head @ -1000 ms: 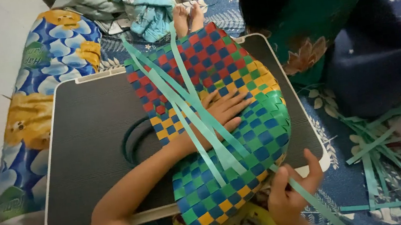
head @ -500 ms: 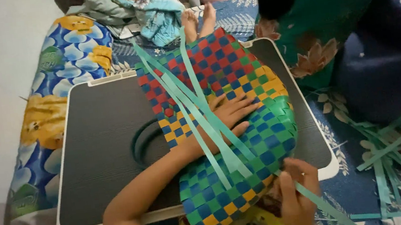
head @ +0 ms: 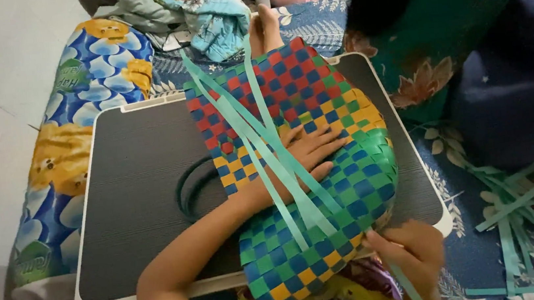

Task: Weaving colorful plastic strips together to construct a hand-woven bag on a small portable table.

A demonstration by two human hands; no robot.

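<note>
Left hand (head: 310, 155) flat on woven mat (head: 323, 184); right hand (head: 413, 253) pinches strip (head: 407, 287) over lap desk (head: 134, 203).

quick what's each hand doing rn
Left hand: open, flat on the woven mat.
Right hand: closed, pinching a teal strip.

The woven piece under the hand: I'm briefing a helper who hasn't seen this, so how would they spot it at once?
Find the dark lap tray with a white rim on the patterned bedding. Across its right half lies the woven mat, a checkered weave of red, blue, yellow and green strips, pressed flat by the left hand. Unlike the loose green strips beside the tray, it is multicoloured and interlaced.
</note>
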